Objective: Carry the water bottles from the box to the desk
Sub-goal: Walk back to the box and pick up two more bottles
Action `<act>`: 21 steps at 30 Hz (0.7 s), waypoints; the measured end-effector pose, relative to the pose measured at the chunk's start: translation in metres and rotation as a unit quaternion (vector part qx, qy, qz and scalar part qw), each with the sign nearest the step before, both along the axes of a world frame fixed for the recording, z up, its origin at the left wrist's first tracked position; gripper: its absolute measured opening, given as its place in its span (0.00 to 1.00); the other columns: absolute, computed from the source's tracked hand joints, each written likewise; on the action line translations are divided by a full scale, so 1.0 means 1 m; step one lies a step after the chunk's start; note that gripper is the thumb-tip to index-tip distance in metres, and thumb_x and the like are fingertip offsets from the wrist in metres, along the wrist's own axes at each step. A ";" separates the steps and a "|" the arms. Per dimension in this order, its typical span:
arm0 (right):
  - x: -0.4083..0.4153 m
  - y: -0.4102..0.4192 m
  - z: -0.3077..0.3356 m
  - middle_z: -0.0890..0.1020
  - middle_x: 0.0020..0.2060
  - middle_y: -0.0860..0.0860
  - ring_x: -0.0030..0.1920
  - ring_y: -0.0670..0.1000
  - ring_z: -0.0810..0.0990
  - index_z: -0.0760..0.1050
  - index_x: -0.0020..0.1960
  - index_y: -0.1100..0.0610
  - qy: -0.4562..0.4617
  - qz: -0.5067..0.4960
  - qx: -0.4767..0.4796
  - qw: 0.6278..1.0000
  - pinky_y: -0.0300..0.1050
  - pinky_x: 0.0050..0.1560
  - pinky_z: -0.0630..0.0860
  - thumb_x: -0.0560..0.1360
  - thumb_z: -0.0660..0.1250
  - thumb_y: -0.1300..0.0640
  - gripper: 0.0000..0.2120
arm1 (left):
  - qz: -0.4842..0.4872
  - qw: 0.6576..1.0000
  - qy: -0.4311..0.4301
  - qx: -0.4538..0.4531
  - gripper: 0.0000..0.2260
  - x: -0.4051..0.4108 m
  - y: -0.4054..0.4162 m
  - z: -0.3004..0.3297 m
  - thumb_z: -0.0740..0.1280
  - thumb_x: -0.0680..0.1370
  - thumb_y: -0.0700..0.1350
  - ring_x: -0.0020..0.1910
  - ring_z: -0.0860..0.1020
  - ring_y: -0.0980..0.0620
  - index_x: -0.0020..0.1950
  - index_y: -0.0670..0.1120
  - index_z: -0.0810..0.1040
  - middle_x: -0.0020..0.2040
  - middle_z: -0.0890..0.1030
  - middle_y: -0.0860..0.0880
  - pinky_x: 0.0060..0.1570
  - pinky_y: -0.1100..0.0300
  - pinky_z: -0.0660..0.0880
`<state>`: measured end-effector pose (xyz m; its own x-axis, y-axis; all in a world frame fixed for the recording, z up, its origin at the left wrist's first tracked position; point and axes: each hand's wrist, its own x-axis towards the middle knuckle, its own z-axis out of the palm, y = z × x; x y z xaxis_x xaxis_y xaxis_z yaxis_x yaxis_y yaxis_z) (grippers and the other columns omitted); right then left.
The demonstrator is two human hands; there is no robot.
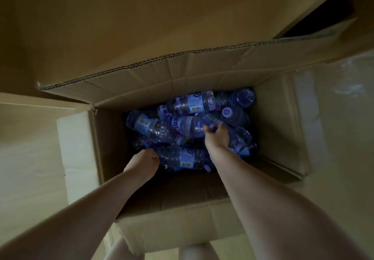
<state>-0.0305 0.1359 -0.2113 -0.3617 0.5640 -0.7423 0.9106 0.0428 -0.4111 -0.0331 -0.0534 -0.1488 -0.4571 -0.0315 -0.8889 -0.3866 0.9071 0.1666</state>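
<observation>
A deep cardboard box (275, 118) stands open on the floor, its bottom covered with several clear water bottles with blue labels. My right hand (217, 136) reaches down inside and grips one lying bottle (188, 125) near its end. My left hand (144, 158) is low at the box's near-left side, fingers curled onto another bottle (182, 158); its fingertips are hidden, so the grip is unclear. The desk is out of view.
The box's far flap (162, 73) stands up against a large brown cardboard surface (121, 17) behind. Side flaps (72, 138) spread left and right over a pale floor (344, 118). A dark gap (323, 17) shows at top right. My legs are under the near edge.
</observation>
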 end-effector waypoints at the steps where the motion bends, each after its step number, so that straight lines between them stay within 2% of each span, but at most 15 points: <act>1: 0.003 -0.002 0.004 0.75 0.43 0.49 0.48 0.54 0.77 0.68 0.49 0.57 0.021 0.029 0.005 0.999 0.42 0.43 0.65 0.79 0.66 0.55 0.08 | -0.004 1.000 0.001 0.003 0.11 -0.001 0.004 0.002 0.57 0.81 0.43 0.46 0.75 0.49 0.57 0.45 0.78 0.51 0.77 0.46 0.46 0.59 0.74; 4: 0.008 -0.008 0.023 0.73 0.39 0.47 0.42 0.49 0.73 0.68 0.47 0.57 0.111 0.120 0.052 0.985 0.38 0.40 0.65 0.79 0.64 0.59 0.05 | -0.023 1.000 0.007 0.018 0.12 -0.006 0.017 0.009 0.56 0.81 0.43 0.48 0.77 0.48 0.56 0.45 0.78 0.53 0.79 0.45 0.46 0.58 0.73; 6: 0.006 -0.005 0.038 0.75 0.43 0.48 0.44 0.49 0.74 0.71 0.52 0.59 0.157 0.190 0.095 0.964 0.38 0.39 0.64 0.79 0.64 0.60 0.04 | -0.023 0.999 0.017 0.027 0.12 -0.010 0.022 0.015 0.56 0.80 0.42 0.51 0.78 0.45 0.58 0.45 0.77 0.55 0.80 0.44 0.48 0.57 0.73; 8: 0.000 0.007 0.056 0.78 0.48 0.51 0.48 0.52 0.77 0.73 0.57 0.59 0.182 0.241 0.107 0.947 0.40 0.42 0.67 0.78 0.65 0.59 0.09 | -0.004 0.998 0.042 0.041 0.13 -0.014 0.023 0.020 0.59 0.79 0.41 0.57 0.77 0.45 0.63 0.45 0.74 0.58 0.79 0.44 0.53 0.58 0.72; 9: -0.004 0.014 0.066 0.79 0.50 0.51 0.50 0.51 0.77 0.73 0.59 0.58 0.192 0.254 0.101 0.943 0.41 0.44 0.69 0.78 0.66 0.58 0.11 | 0.008 0.997 0.060 0.051 0.15 -0.016 0.023 0.023 0.62 0.79 0.41 0.59 0.75 0.46 0.66 0.46 0.72 0.61 0.77 0.45 0.55 0.59 0.71; 11: -0.016 0.029 0.088 0.78 0.46 0.45 0.47 0.48 0.77 0.72 0.61 0.57 0.215 0.256 0.071 0.940 0.41 0.44 0.71 0.78 0.66 0.56 0.13 | 0.039 0.992 0.093 0.078 0.23 -0.022 0.024 0.029 0.69 0.76 0.43 0.65 0.72 0.47 0.70 0.47 0.68 0.65 0.74 0.46 0.61 0.58 0.69; 13: -0.030 0.036 0.108 0.75 0.44 0.40 0.47 0.45 0.76 0.70 0.62 0.56 0.236 0.241 0.019 0.941 0.38 0.44 0.70 0.78 0.66 0.55 0.14 | 0.062 0.985 0.111 0.120 0.33 -0.029 0.027 0.035 0.74 0.72 0.46 0.70 0.67 0.48 0.73 0.47 0.65 0.69 0.71 0.48 0.69 0.52 0.66; 14: -0.037 0.036 0.116 0.75 0.46 0.41 0.48 0.45 0.76 0.69 0.63 0.56 0.243 0.229 -0.009 0.943 0.38 0.47 0.71 0.79 0.65 0.54 0.15 | 0.066 0.981 0.112 0.144 0.36 -0.032 0.030 0.039 0.76 0.69 0.46 0.70 0.67 0.49 0.73 0.48 0.64 0.69 0.71 0.49 0.70 0.50 0.65; 17: -0.054 0.021 0.130 0.77 0.52 0.50 0.54 0.50 0.78 0.68 0.64 0.59 0.245 0.172 -0.088 0.950 0.43 0.54 0.73 0.79 0.64 0.53 0.16 | 0.118 0.962 0.081 0.234 0.34 -0.036 0.040 0.047 0.78 0.67 0.42 0.62 0.75 0.51 0.69 0.48 0.68 0.62 0.77 0.49 0.63 0.51 0.73; 19: -0.061 0.006 0.134 0.77 0.52 0.52 0.54 0.50 0.77 0.68 0.63 0.60 0.236 0.135 -0.124 0.954 0.40 0.52 0.72 0.80 0.64 0.53 0.17 | 0.147 0.948 0.059 0.276 0.25 -0.035 0.041 0.052 0.77 0.68 0.40 0.53 0.80 0.58 0.62 0.51 0.73 0.53 0.82 0.54 0.52 0.60 0.78; 21: -0.066 -0.007 0.134 0.79 0.54 0.53 0.56 0.51 0.78 0.69 0.63 0.62 0.217 0.102 -0.157 0.958 0.42 0.54 0.74 0.79 0.65 0.51 0.19 | 0.157 0.939 0.042 0.303 0.18 -0.033 0.036 0.058 0.76 0.70 0.41 0.46 0.82 0.63 0.56 0.54 0.76 0.47 0.84 0.56 0.42 0.70 0.76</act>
